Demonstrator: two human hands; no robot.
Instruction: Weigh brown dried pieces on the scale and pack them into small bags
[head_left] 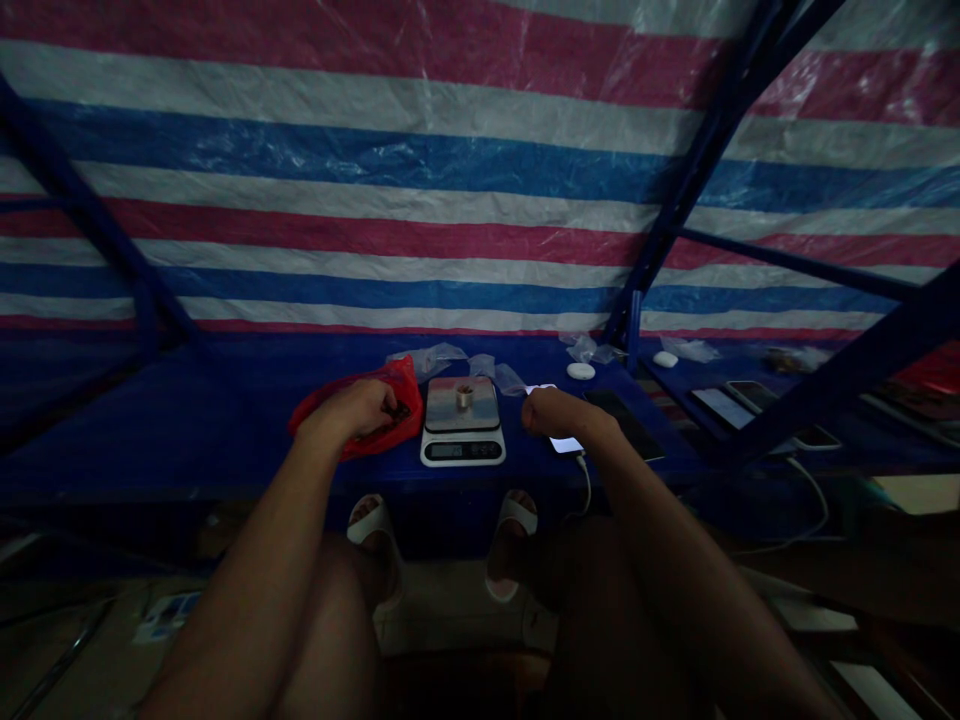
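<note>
My left hand [365,406] rests in a red plastic bag [390,395] on the blue shelf [225,420], fingers curled round something small and dark that I cannot make out. My right hand [553,412] is closed into a loose fist just right of a white kitchen scale [462,422]. A small round metal piece [464,396] sits on the scale's platform. Under my right wrist lies a lit phone [566,444] with a white cable [586,485] plugged in.
Clear plastic bags [442,355] lie behind the scale. A white round case [580,371] and another white object [664,358] sit further right, with phones [731,405] on the neighbouring shelf. Blue steel struts [697,170] cross on the right. A striped tarpaulin [420,170] hangs behind.
</note>
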